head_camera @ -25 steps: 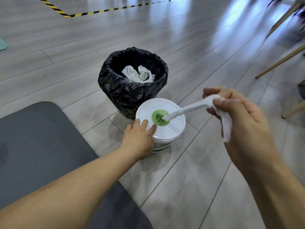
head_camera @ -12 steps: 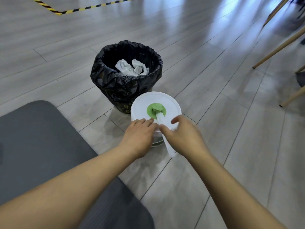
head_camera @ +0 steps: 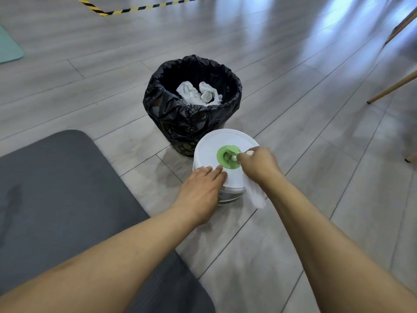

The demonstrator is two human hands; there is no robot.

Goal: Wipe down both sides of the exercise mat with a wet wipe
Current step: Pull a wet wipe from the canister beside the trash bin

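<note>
Grey exercise mat (head_camera: 56, 188) lies flat over the near-left corner of the floor (head_camera: 316, 143). What's the left hand (head_camera: 200, 188) up to? (poster 1)

Pretty flat, fingers straight, pressing on the near edge of the white lid (head_camera: 209, 143) of the wipe tub (head_camera: 230, 195), just right of the mat. Black-bagged bin (head_camera: 191, 118) sits right behind the tub, crumpled white wipes (head_camera: 198, 92) inside. (poster 2)

And the right hand (head_camera: 259, 163)? (poster 1)

Pinching a wet wipe (head_camera: 255, 196) right at the green opening (head_camera: 220, 154). The loose end hangs under the wrist by the tub's near-right side. Wooden chair leg (head_camera: 392, 88) is way off toward the far-right edge. (poster 2)
</note>
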